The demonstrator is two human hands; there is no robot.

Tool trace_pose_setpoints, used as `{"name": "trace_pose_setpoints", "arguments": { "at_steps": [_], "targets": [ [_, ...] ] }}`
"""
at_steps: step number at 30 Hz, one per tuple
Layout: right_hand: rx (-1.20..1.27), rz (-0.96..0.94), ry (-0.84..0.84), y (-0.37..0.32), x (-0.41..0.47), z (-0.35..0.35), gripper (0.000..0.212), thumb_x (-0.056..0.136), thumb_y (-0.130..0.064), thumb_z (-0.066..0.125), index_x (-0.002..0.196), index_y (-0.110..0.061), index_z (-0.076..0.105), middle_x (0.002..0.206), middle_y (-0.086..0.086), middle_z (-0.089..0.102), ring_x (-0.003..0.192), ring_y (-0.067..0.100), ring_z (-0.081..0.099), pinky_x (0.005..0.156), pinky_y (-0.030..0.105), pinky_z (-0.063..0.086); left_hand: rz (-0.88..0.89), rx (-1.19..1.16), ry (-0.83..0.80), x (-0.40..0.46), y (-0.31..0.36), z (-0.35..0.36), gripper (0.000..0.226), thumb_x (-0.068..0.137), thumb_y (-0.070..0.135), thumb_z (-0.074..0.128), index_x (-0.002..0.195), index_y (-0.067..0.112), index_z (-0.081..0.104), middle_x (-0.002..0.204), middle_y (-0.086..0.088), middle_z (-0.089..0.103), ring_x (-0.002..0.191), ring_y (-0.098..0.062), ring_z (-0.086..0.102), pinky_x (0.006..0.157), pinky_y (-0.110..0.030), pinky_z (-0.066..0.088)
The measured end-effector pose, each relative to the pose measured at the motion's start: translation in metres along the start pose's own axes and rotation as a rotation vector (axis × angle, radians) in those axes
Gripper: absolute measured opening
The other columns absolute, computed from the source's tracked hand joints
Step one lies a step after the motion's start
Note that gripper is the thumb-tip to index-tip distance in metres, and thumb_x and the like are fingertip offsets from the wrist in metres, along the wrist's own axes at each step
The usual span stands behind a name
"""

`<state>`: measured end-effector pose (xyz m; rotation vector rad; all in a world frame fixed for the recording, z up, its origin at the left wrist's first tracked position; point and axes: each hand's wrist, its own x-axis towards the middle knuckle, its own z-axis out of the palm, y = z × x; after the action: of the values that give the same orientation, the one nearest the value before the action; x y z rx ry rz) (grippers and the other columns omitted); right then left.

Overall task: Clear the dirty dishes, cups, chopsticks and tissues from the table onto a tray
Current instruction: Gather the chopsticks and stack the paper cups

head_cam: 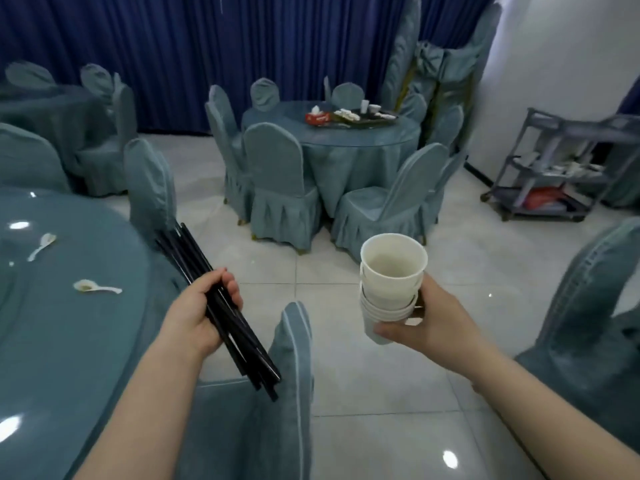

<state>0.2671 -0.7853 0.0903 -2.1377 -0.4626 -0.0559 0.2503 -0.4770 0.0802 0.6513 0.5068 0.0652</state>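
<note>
My left hand point(194, 317) grips a bundle of black chopsticks point(239, 336) that slants from upper left to lower right, over the edge of the near round table point(69, 341). My right hand point(433, 320) holds a stack of white paper cups point(391, 282) upright above the tiled floor; the top cup looks empty. Two white spoons lie on the near table, one point(41, 245) farther back and one point(95, 287) closer. A far round table point(346, 147) carries a dark tray point(384, 121) with white dishes and cups, plus a red tissue box point(318, 117).
Covered blue-grey chairs ring both tables; one chair back point(294, 375) stands between my arms and another point(588, 323) at the right. A grey service cart point(561, 168) with shelves stands at the right wall. Open tiled floor point(363, 393) lies ahead.
</note>
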Motion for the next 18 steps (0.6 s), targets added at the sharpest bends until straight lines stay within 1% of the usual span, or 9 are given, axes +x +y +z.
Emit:
{"name": "trace_pose_setpoints", "arguments": {
  "at_steps": [2,4,8,10,12,14,16,18],
  "targets": [
    [-0.020,0.015,0.027,0.027,0.000,-0.035,0.065,0.050,-0.050,0.083,0.104,-0.053,0.046,0.099,-0.024,0.064,0.088,-0.002,0.063,0.075,0.019,0.052,-0.031,0.024,0.002,0.014,-0.031,0.035,0.020,0.093,0.015,0.050,0.074,0.010,0.055,0.051,0.004,0.059,0.041,-0.004,0.056,0.041,-0.015,0.047],
    [-0.031,0.040,0.055,0.051,0.006,-0.063,0.065,0.052,-0.044,0.086,0.104,-0.048,0.047,0.098,-0.024,0.065,0.088,-0.003,0.063,0.077,0.022,0.052,-0.060,0.034,-0.003,0.029,-0.055,0.066,0.020,0.094,0.015,0.050,0.076,0.008,0.058,0.053,0.003,0.061,0.042,-0.005,0.057,0.043,-0.016,0.049],
    [-0.025,0.050,0.056,0.086,0.038,-0.092,0.068,0.050,-0.048,0.084,0.109,-0.043,0.051,0.096,-0.030,0.063,0.087,-0.006,0.061,0.073,0.017,0.049,-0.085,0.012,0.021,0.069,-0.081,0.101,0.020,0.095,0.015,0.050,0.081,0.005,0.060,0.055,0.001,0.062,0.044,-0.006,0.059,0.044,-0.017,0.050],
    [-0.031,0.052,0.067,0.098,0.066,-0.097,0.068,0.049,-0.050,0.083,0.109,-0.044,0.051,0.097,-0.031,0.062,0.087,-0.005,0.060,0.072,0.017,0.048,-0.083,-0.002,0.047,0.095,-0.084,0.110,0.019,0.095,0.015,0.051,0.080,0.006,0.059,0.054,0.001,0.060,0.043,-0.006,0.058,0.044,-0.017,0.049],
    [-0.010,0.056,0.071,0.112,0.102,-0.098,0.065,0.049,-0.048,0.085,0.106,-0.043,0.052,0.096,-0.029,0.062,0.086,-0.005,0.058,0.071,0.018,0.047,-0.063,-0.039,0.081,0.125,-0.087,0.118,0.016,0.093,0.013,0.051,0.078,0.009,0.055,0.050,0.003,0.056,0.039,-0.006,0.053,0.041,-0.016,0.046],
    [0.021,0.051,0.041,0.125,0.141,-0.094,0.065,0.050,-0.044,0.086,0.106,-0.040,0.053,0.096,-0.026,0.063,0.086,-0.004,0.059,0.071,0.019,0.046,-0.062,-0.102,0.110,0.155,-0.092,0.120,0.016,0.093,0.011,0.050,0.077,0.012,0.052,0.047,0.006,0.051,0.036,-0.005,0.047,0.038,-0.014,0.041],
    [0.011,0.035,-0.006,0.134,0.180,-0.087,0.070,0.048,-0.048,0.084,0.110,-0.039,0.054,0.098,-0.025,0.064,0.087,-0.002,0.060,0.074,0.022,0.049,-0.072,-0.156,0.137,0.188,-0.093,0.120,0.017,0.093,0.009,0.048,0.076,0.013,0.051,0.045,0.006,0.048,0.034,-0.005,0.045,0.037,-0.014,0.039],
    [-0.005,0.026,-0.046,0.137,0.225,-0.085,0.071,0.044,-0.052,0.082,0.109,-0.044,0.054,0.098,-0.027,0.064,0.088,-0.003,0.061,0.076,0.023,0.050,-0.076,-0.185,0.168,0.221,-0.084,0.125,0.019,0.093,0.009,0.046,0.075,0.012,0.050,0.044,0.006,0.047,0.033,-0.005,0.044,0.037,-0.013,0.039]
  ]
}}
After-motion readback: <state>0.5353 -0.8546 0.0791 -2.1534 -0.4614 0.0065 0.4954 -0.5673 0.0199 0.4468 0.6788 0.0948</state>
